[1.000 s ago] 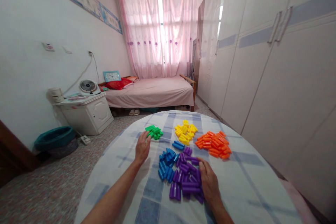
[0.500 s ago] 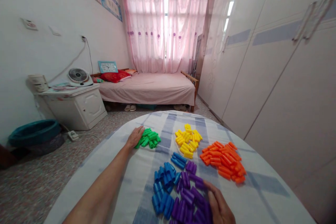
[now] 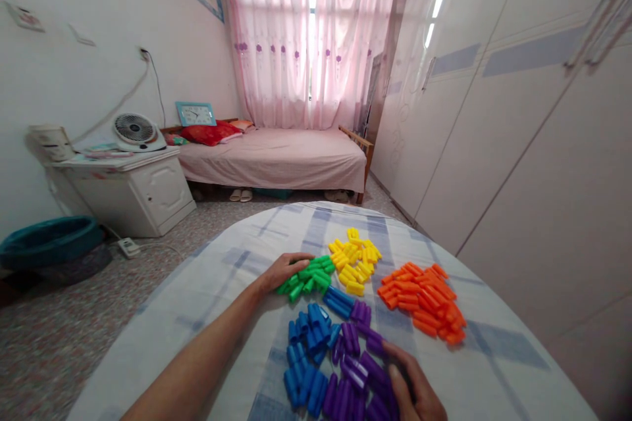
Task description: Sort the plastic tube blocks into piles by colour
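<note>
My left hand (image 3: 286, 271) lies along the left and far side of a pile of green plastic tube pieces (image 3: 311, 279), fingers stretched out and touching it. The green pile's right edge meets the yellow tube pieces (image 3: 353, 262), and a row of blue tubes (image 3: 338, 302) lies just in front. Close to me, my right hand (image 3: 417, 381) rests at the right side of the purple tube pieces (image 3: 353, 368). Its index finger reaches out against a purple tube, with the thumb apart. Left of the purple ones is a heap of blue tube pieces (image 3: 306, 362).
A pile of orange tube pieces (image 3: 422, 299) lies to the right on the round table with a checked cloth (image 3: 207, 335). Beyond stand a bed (image 3: 276, 158), a white cabinet (image 3: 168, 200) with a fan (image 3: 138, 131), a bin (image 3: 54, 243) and a wardrobe (image 3: 533, 164).
My left hand has slid right, pushing the green pile across the cloth against the yellow pieces. My right hand has stayed by the purple pile. The view has shifted slightly.
</note>
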The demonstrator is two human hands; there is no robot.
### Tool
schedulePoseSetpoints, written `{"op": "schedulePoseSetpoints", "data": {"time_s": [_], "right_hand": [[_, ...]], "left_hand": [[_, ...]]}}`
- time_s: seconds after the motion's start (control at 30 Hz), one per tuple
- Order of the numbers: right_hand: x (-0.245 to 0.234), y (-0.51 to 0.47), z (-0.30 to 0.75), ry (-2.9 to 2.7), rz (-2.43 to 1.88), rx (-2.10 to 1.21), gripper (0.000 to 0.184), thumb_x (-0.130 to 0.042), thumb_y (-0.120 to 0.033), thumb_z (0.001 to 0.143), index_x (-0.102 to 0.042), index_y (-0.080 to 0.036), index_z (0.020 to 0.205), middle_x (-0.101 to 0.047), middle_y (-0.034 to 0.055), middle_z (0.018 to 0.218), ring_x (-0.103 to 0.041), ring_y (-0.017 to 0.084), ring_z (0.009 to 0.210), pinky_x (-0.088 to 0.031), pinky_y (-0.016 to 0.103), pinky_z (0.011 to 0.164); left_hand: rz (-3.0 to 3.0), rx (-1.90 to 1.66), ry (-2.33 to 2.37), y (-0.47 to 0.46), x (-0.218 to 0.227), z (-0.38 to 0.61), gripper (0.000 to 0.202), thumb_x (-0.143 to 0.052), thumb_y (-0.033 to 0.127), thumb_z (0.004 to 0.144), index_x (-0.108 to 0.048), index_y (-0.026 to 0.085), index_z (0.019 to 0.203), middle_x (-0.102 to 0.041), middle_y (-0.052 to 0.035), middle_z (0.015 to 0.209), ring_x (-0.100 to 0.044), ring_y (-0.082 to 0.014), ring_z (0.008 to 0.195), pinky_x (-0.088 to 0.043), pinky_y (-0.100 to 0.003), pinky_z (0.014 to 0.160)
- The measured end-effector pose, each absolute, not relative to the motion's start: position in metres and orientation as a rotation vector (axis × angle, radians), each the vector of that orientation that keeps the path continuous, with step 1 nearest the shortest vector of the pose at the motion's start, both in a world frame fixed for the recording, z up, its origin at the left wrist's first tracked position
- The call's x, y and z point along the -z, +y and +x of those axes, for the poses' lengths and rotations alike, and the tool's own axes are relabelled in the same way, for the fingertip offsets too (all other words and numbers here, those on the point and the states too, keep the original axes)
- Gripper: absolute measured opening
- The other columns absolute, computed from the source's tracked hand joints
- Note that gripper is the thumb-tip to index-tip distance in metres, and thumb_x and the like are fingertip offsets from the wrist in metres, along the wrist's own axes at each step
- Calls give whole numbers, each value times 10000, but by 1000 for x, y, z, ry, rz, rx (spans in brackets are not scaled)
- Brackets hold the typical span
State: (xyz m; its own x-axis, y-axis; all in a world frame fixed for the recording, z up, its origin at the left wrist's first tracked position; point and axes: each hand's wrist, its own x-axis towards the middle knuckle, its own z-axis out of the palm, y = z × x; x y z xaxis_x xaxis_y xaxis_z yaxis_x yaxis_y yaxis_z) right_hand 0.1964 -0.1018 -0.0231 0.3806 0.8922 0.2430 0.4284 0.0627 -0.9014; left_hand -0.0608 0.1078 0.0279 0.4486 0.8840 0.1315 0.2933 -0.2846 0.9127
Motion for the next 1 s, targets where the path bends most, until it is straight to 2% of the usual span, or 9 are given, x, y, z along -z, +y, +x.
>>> {"op": "schedulePoseSetpoints", "data": {"time_s": [0.2,0.47,0.6,0.7,0.77,0.87,1.0], "right_hand": [[16,-101,204,-1341,-1575,-587,361,-500,-475,807,-654,-254,1047,-666,21,1089,-608,212,1039,-466,290,928],[11,-101,197,-1309,-1563,-582,373,-450,-469,821,-648,-231,1029,-662,37,1079,-598,205,1033,-458,308,929],[7,-102,194,-1276,-1523,-589,355,-453,-445,822,-649,-220,1015,-664,43,1060,-599,202,1014,-453,305,917],[3,-105,191,-1247,-1479,-599,334,-457,-423,829,-654,-214,1000,-668,43,1040,-601,197,998,-449,297,906],[-1,-108,190,-1235,-1446,-614,327,-462,-417,833,-656,-208,992,-671,46,1028,-603,197,985,-449,297,898],[-11,-111,196,-1179,-1415,-623,348,-459,-430,838,-650,-189,1002,-667,64,1041,-597,205,998,-444,312,906],[-31,-105,235,-1062,-1445,-505,400,-457,-477,820,-638,-187,1026,-652,79,1091,-573,225,1051,-407,361,957]], "left_hand": [[1806,-867,956,60,-39,-41,420,-522,419,820,-631,190,1154,-655,-53,1160,-584,-237,1073,-430,-341,954],[2152,-847,799,-20,-62,-19,312,-568,344,819,-655,237,1099,-643,-59,1147,-552,-200,1105,-406,-324,991],[2173,-959,862,-36,-71,-16,299,-551,338,829,-656,247,1094,-597,-65,1226,-525,-197,1152,-387,-337,1021],[1985,-1179,1101,-22,-63,-25,309,-528,384,823,-675,224,1043,-605,-75,1212,-519,-218,1163,-368,-383,1039],[1723,-1307,1278,-6,-50,-35,353,-539,445,780,-688,190,973,-657,-85,1110,-566,-237,1099,-428,-399,975],[1285,-1382,1350,14,-28,-48,449,-557,495,720,-665,129,958,-692,-108,1014,-637,-236,975,-503,-380,863],[1123,-1479,1315,20,-8,-56,440,-598,507,686,-654,130,905,-708,-102,975,-659,-222,937,-508,-350,868]]}}
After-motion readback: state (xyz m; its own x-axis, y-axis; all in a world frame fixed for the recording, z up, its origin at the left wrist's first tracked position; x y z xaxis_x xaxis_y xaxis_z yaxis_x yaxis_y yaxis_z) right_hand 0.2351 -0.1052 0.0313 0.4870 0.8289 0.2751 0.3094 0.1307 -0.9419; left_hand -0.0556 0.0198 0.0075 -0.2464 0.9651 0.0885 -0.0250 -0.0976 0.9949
